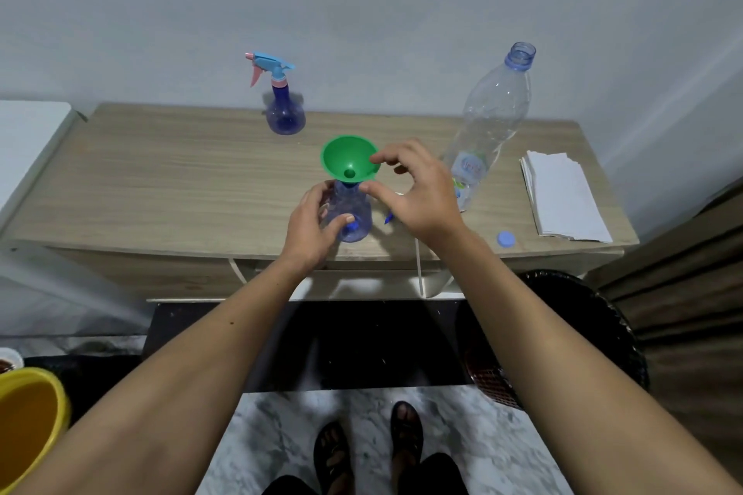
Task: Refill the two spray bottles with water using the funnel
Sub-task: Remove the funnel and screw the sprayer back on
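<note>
A clear blue spray bottle (pixel 349 213) with its sprayer head off stands near the front edge of the wooden table (pixel 161 181). My left hand (pixel 311 229) is wrapped around its body. A green funnel (pixel 349 157) sits in the bottle's neck. My right hand (pixel 414 193) pinches the funnel's right side, index finger on the rim and thumb under the cone. The second spray bottle (pixel 284 115), with a blue and pink sprayer head on, stands at the back of the table. A tall, uncapped, clear water bottle (pixel 488 125) stands to the right and looks nearly empty.
A blue cap (pixel 505 239) lies near the table's front right edge, beside a stack of white paper (pixel 563 197). A small blue part (pixel 388 218) peeks out under my right hand. A yellow bucket (pixel 28 422) is on the floor at left, a black bin (pixel 583 334) at right.
</note>
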`<state>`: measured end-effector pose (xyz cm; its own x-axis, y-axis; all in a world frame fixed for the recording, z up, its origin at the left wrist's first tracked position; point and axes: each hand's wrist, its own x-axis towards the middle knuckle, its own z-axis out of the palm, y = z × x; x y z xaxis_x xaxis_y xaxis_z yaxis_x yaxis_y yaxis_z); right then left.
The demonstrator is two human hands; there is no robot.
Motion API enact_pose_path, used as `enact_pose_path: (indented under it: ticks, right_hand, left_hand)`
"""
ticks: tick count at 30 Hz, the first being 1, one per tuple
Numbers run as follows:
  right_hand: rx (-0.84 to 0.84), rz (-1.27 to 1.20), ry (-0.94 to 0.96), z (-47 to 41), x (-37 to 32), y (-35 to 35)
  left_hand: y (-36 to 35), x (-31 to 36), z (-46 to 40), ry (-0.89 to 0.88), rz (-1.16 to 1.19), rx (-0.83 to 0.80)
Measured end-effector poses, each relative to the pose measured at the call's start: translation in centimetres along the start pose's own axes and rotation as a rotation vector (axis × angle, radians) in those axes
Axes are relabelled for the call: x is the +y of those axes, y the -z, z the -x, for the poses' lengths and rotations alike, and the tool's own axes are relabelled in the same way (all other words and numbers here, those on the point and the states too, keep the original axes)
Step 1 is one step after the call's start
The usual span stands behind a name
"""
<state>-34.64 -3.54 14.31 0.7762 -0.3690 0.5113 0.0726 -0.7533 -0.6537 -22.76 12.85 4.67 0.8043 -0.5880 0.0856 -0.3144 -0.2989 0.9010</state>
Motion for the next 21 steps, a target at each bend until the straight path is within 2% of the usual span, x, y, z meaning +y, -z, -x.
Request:
enact_pose_path:
  ticks: [4,13,17,21]
  right_hand:
    - [-0.077,0.101,0.093,-0.6,0.3,-1.0]
    - [-0.069,0.168,0.145,-1.2,0.6,-1.1]
    - [-0.026,0.116,0.130,-1.9,0.3,-0.5]
    - [0.052,0.027,0.039,-2.8,0.5,0.7]
  left_hand:
    - [0.1,0.1,0.1,-0.005,-0.011,-0.001]
    - [0.2,0.7,0.2,-0.005,-0.018,-0.005]
    - [0.2,0.8,0.3,0.018,0.002,-0.009]
    - [0.1,0.9,0.4,0.025,0.021,0.000]
